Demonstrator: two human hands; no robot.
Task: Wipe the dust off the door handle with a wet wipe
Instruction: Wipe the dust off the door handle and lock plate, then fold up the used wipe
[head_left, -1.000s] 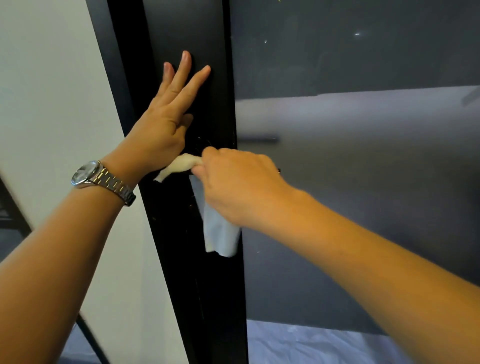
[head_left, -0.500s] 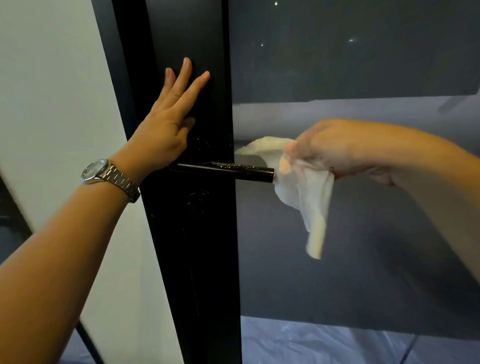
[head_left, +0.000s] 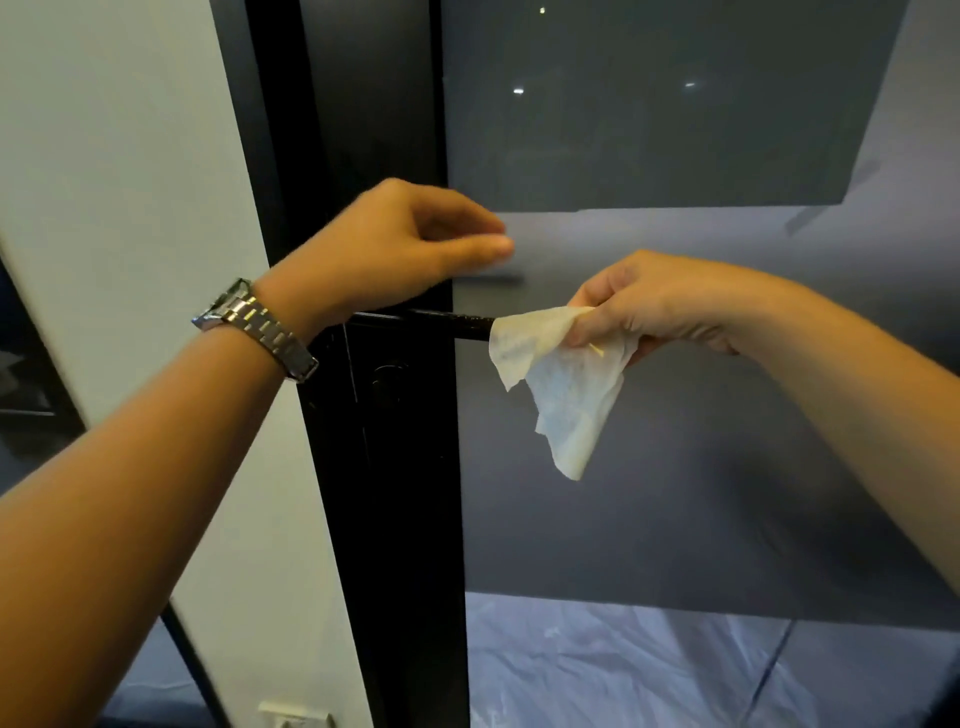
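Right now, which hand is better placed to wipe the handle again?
The right hand: it already pinches the wipe at the handle's free end. The left hand hovers above, holding nothing.

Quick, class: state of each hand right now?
Left hand: empty, fingers loosely curled, above the door handle.
Right hand: closed, pinching the wet wipe at the handle's tip.

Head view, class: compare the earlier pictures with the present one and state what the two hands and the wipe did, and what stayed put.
The right hand drew the wet wipe rightward along the door handle to its tip. The left hand lifted off the black door frame, fingers curling, and now hovers above the handle. The wipe stayed pinched in the right hand; the handle stayed level.
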